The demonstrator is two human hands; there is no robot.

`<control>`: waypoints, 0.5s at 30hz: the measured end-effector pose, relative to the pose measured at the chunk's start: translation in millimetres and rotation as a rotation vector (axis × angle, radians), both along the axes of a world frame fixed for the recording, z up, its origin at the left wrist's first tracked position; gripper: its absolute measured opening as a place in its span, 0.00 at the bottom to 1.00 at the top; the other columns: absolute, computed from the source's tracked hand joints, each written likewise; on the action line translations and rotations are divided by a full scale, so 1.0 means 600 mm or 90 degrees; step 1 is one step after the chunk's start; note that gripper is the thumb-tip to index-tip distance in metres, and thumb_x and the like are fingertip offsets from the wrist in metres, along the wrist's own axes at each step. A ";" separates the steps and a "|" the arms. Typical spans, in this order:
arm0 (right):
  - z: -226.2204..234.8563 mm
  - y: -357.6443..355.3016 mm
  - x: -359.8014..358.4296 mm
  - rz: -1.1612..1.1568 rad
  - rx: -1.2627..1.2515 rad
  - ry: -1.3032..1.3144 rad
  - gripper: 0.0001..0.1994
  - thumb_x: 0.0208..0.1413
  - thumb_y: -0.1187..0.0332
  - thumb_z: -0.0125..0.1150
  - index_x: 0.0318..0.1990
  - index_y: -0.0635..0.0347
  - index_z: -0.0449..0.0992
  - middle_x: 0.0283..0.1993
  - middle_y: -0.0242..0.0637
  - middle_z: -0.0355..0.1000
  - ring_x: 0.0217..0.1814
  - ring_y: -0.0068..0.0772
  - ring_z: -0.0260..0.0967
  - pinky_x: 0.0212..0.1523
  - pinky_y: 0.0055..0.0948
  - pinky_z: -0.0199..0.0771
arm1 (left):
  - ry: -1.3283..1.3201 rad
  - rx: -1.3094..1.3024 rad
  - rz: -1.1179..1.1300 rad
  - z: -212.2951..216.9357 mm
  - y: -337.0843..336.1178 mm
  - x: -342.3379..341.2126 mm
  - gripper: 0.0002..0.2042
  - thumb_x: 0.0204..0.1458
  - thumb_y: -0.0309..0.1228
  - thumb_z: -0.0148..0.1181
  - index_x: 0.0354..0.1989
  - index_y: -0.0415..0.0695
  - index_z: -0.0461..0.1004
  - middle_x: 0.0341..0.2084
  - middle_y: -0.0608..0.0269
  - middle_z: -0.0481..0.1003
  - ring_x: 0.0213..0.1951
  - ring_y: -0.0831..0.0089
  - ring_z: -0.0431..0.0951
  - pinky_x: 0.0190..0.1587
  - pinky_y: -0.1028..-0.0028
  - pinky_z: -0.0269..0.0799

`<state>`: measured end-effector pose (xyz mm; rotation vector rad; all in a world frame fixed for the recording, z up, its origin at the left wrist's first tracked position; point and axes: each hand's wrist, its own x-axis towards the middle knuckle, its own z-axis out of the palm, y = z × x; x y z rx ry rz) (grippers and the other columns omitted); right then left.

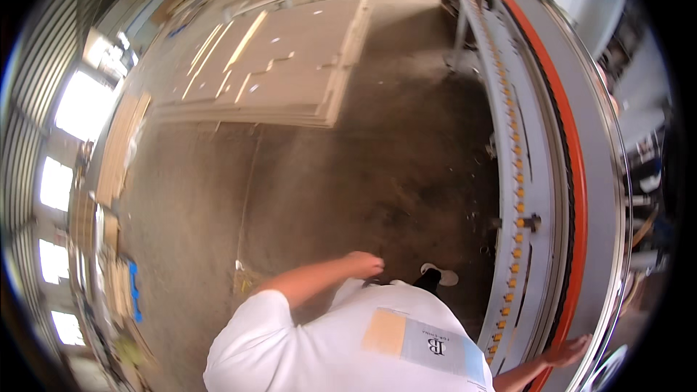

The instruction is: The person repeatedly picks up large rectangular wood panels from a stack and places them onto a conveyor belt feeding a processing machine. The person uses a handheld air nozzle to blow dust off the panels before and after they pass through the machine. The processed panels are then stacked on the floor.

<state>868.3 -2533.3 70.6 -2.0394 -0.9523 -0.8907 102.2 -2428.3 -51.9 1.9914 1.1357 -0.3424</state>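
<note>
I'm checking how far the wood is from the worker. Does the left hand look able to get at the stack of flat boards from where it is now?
Probably not. The left hand is close against the white shirt, and a wide stretch of bare concrete floor separates it from the stack of flat boards. Nothing blocks the way.

Concrete floor (pixel 348 174), dusty, stained dark near centre. Stack of pale boards (pixel 276 65) lies flat directly on it, far side. More boards (pixel 120 145) lean or lie along left wall. Conveyor (pixel 537 174) stands at right, curving.
</note>
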 end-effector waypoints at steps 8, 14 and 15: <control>-0.120 0.299 -0.803 0.577 -0.445 0.352 0.13 0.66 0.63 0.60 0.45 0.63 0.83 0.45 0.41 0.82 0.47 0.33 0.77 0.51 0.34 0.75 | 0.032 -0.007 0.561 0.057 -0.191 -0.367 0.17 0.60 0.43 0.51 0.47 0.49 0.81 0.47 0.54 0.81 0.50 0.53 0.80 0.51 0.56 0.76; -0.230 0.347 -1.008 0.676 -0.756 0.548 0.12 0.59 0.63 0.59 0.37 0.61 0.84 0.32 0.37 0.80 0.36 0.31 0.78 0.39 0.31 0.75 | -0.322 -0.173 0.968 -0.181 -0.339 -0.405 0.24 0.63 0.51 0.52 0.62 0.52 0.75 0.56 0.54 0.78 0.60 0.54 0.75 0.61 0.59 0.68; -0.254 0.348 -1.015 0.695 -0.803 0.576 0.12 0.58 0.63 0.58 0.35 0.61 0.84 0.30 0.35 0.80 0.34 0.30 0.78 0.37 0.32 0.75 | -0.382 -0.142 0.962 -0.199 -0.341 -0.430 0.24 0.63 0.50 0.53 0.62 0.51 0.75 0.57 0.53 0.78 0.60 0.54 0.75 0.61 0.60 0.68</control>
